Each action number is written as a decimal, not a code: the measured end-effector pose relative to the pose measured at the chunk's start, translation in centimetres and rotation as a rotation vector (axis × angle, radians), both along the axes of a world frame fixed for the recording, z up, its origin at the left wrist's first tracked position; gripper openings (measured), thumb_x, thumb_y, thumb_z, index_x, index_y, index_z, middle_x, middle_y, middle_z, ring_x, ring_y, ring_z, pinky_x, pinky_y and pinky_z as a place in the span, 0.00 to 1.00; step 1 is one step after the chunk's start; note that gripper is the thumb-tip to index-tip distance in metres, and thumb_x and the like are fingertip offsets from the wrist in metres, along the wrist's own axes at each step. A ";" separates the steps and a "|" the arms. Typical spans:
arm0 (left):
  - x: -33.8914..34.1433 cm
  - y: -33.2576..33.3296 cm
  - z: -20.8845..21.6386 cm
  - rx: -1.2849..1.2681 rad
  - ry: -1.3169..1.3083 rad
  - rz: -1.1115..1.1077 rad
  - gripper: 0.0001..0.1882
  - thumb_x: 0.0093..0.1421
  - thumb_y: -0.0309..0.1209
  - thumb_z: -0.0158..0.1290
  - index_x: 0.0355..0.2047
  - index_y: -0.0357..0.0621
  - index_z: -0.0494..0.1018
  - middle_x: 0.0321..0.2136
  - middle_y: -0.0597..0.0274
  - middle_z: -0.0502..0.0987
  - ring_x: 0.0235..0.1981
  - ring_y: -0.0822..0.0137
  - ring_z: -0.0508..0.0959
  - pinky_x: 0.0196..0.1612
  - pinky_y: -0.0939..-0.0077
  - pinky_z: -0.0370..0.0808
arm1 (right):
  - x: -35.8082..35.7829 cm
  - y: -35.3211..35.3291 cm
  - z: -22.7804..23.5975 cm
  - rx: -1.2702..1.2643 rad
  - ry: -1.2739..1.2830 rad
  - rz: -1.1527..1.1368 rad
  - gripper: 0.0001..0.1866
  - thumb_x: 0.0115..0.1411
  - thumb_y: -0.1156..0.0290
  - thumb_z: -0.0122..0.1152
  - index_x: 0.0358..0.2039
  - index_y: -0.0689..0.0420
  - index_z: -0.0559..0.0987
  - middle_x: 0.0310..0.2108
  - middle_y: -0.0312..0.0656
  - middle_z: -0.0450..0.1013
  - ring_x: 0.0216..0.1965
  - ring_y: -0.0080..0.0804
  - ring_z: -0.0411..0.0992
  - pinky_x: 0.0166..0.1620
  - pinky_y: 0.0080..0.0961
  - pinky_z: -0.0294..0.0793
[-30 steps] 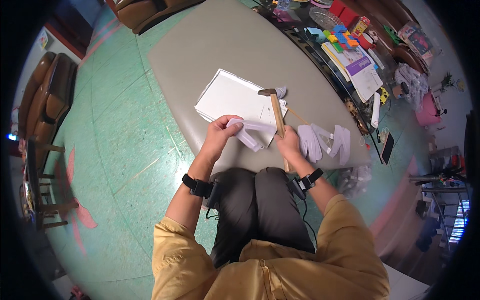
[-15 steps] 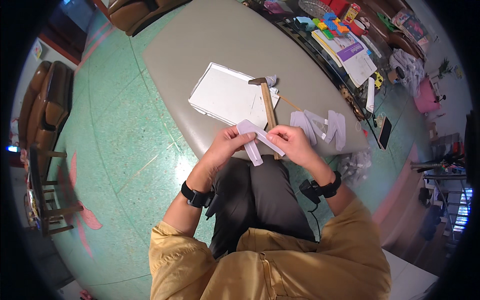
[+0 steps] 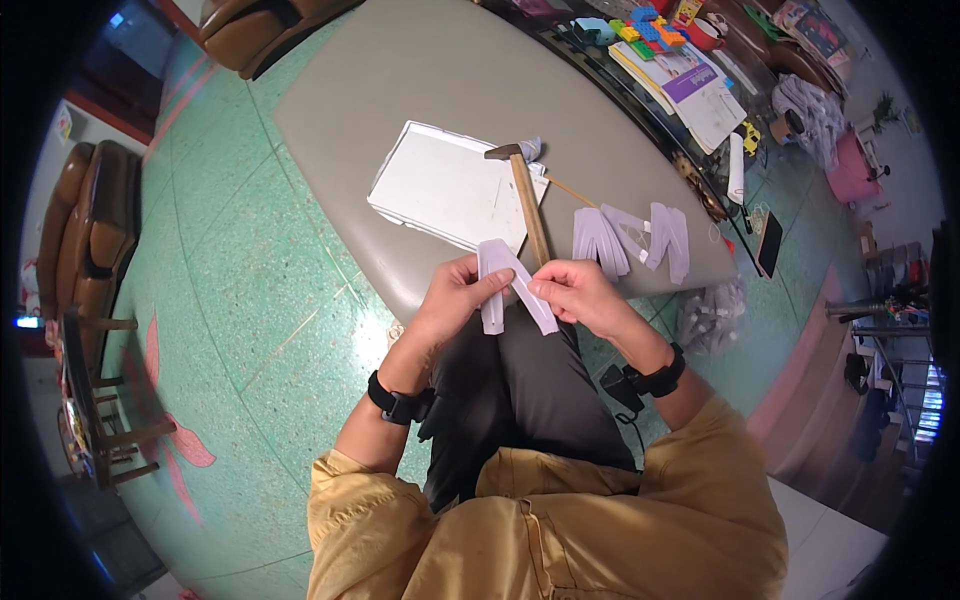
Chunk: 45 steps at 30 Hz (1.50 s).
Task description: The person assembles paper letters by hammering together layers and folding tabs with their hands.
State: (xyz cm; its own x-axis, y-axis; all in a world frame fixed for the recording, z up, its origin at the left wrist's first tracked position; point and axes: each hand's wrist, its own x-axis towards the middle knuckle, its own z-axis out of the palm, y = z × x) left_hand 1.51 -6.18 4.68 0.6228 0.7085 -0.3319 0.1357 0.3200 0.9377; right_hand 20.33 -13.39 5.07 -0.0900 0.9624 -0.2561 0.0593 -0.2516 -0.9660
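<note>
Above my knees, a pale lilac strip (image 3: 493,258) is folded into an upside-down V with two flat legs. My left hand (image 3: 455,297) pinches it near the fold, thumb on top. The thumb and fingers of my right hand (image 3: 580,295) grip the edge of its right leg. Just beyond my hands, a hammer (image 3: 530,210) with a wooden handle leans across the edge of a shallow white tray (image 3: 440,180). To the right lie similar folded lilac strips (image 3: 598,242) and another group of them (image 3: 670,243) on the grey padded surface (image 3: 420,70).
A thin wooden stick (image 3: 572,190) lies beyond the strips. At the far right, a dark table carries coloured building blocks (image 3: 648,32) and papers (image 3: 700,100). A clear plastic bag (image 3: 712,318) is beside the padded surface's right end. Brown leather chairs (image 3: 105,215) stand at left.
The lilac strip's right leg has swung downward, so both legs now hang side by side in a narrower V. Both hands keep their hold; the view has shifted slightly.
</note>
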 end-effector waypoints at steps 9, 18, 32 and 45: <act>1.2 -5.2 0.7 0.630 0.184 0.420 0.05 0.55 0.24 0.54 0.30 0.34 0.72 0.21 0.65 0.74 0.22 0.79 0.71 0.26 0.85 0.70 | -1.5 -1.0 -0.5 -0.078 0.206 -0.201 0.08 0.59 0.72 0.54 0.30 0.66 0.75 0.19 0.37 0.71 0.19 0.19 0.68 0.22 0.14 0.68; 1.9 -5.7 0.4 0.644 0.258 0.439 0.07 0.53 0.24 0.55 0.30 0.31 0.74 0.22 0.56 0.77 0.21 0.74 0.75 0.26 0.81 0.72 | -2.7 -1.7 -0.6 0.087 0.021 -0.186 0.08 0.58 0.72 0.54 0.32 0.65 0.76 0.20 0.37 0.72 0.21 0.19 0.70 0.24 0.15 0.69; 2.6 -5.6 2.0 0.732 0.253 0.373 0.06 0.51 0.24 0.54 0.27 0.33 0.71 0.20 0.57 0.75 0.20 0.74 0.74 0.25 0.80 0.71 | -3.8 -2.6 1.2 0.425 -0.448 -0.376 0.05 0.49 0.78 0.59 0.27 0.63 0.74 0.23 0.47 0.71 0.21 0.39 0.71 0.25 0.27 0.69; 1.5 -5.6 1.2 0.591 0.171 0.227 0.02 0.52 0.23 0.54 0.26 0.38 0.72 0.18 0.61 0.73 0.18 0.73 0.72 0.24 0.80 0.70 | -0.9 -1.9 -0.3 0.279 -0.372 -0.157 0.06 0.53 0.74 0.57 0.29 0.64 0.74 0.21 0.45 0.70 0.20 0.30 0.69 0.24 0.24 0.66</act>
